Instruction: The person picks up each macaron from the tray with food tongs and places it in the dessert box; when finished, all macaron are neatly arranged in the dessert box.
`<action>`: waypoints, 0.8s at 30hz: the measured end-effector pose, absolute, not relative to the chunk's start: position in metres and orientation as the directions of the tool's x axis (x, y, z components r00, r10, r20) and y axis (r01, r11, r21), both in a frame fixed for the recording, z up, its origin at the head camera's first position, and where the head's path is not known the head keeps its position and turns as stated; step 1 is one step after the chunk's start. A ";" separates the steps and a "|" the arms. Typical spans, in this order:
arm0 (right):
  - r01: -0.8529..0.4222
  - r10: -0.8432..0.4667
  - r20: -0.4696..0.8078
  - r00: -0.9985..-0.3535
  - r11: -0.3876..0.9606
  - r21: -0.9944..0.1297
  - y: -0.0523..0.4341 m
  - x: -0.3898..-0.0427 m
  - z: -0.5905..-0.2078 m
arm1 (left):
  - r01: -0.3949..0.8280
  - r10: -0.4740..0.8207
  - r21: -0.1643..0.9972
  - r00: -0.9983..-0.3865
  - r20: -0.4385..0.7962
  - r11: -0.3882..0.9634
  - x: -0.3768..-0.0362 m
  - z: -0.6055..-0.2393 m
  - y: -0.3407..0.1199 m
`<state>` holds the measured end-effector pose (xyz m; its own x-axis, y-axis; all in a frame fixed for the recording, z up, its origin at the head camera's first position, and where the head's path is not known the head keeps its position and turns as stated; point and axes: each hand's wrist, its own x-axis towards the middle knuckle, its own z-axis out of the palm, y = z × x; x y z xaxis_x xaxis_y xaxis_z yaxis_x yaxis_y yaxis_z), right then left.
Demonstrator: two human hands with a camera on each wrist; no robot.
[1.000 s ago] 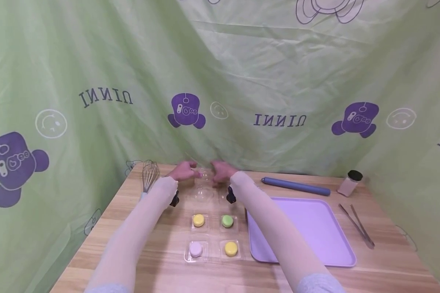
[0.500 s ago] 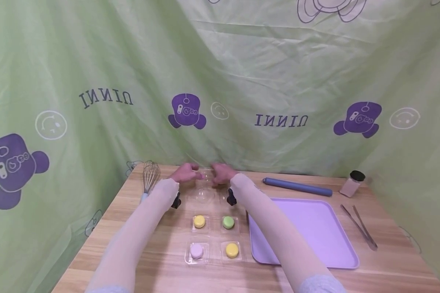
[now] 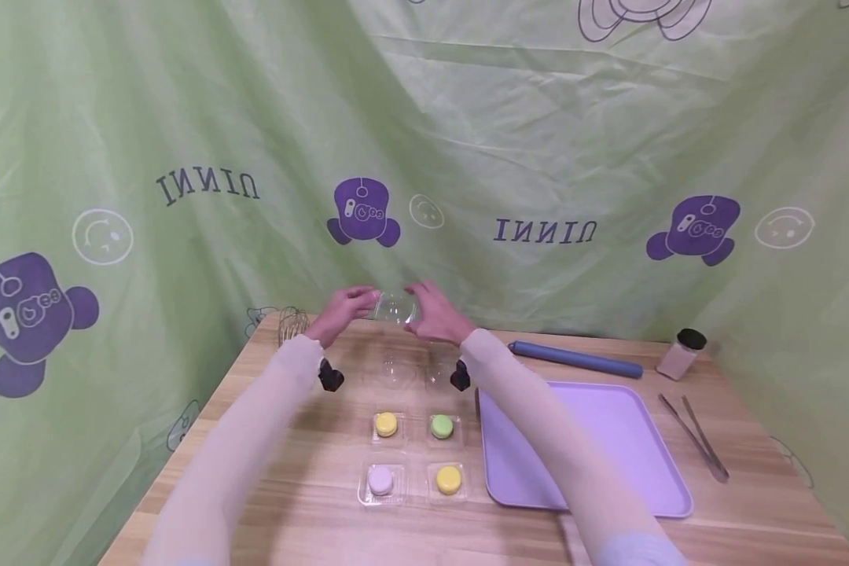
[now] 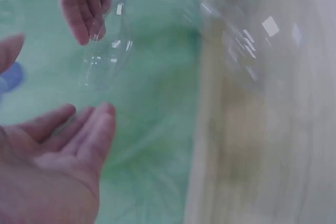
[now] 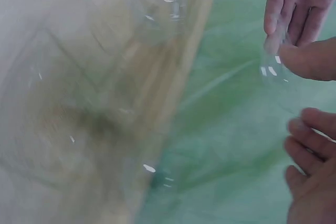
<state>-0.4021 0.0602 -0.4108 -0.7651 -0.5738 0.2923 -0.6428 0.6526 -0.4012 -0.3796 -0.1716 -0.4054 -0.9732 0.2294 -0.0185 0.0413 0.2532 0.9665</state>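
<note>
A clear plastic lid with rounded domes is raised at its far side above the back of the table, between my two hands. My left hand holds its left edge with nearly straight fingers. My right hand grips it from the right, thumb and fingertips spread at the rim in the right wrist view. More clear domes lie nearer, behind the clear plastic tray. In the tray's separate wells sit a yellow macaron, a green macaron, a pink macaron and another yellow macaron.
To the right lies a purple tray, partly under my right arm. Behind it is a blue rolling pin. A black-lidded jar and metal tongs are farther right. A whisk lies left. A green curtain hangs behind.
Both hands have risen from the back of the table, and the far part of the clear lid has come up between them. The macarons and tray have stayed put.
</note>
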 end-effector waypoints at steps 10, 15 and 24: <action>-0.795 -0.737 0.671 -0.078 0.452 0.405 0.088 -0.365 -0.376 | -0.241 0.470 0.970 -0.853 -0.229 0.035 -0.339 -0.369 -0.178; -0.716 -0.789 0.611 0.060 0.392 0.577 0.092 -0.351 -0.374 | -0.289 0.580 0.957 -0.776 -0.249 0.024 -0.329 -0.367 -0.175; -0.699 -0.800 0.584 0.136 0.340 0.629 0.093 -0.349 -0.389 | -0.261 0.626 0.965 -0.749 -0.218 0.024 -0.322 -0.376 -0.176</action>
<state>-0.3490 0.0930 -0.3886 0.1356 -0.8003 0.5840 -0.6993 0.3403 0.6286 -0.3221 -0.1761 -0.3755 -0.7491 0.6256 -0.2179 -0.2607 0.0240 0.9651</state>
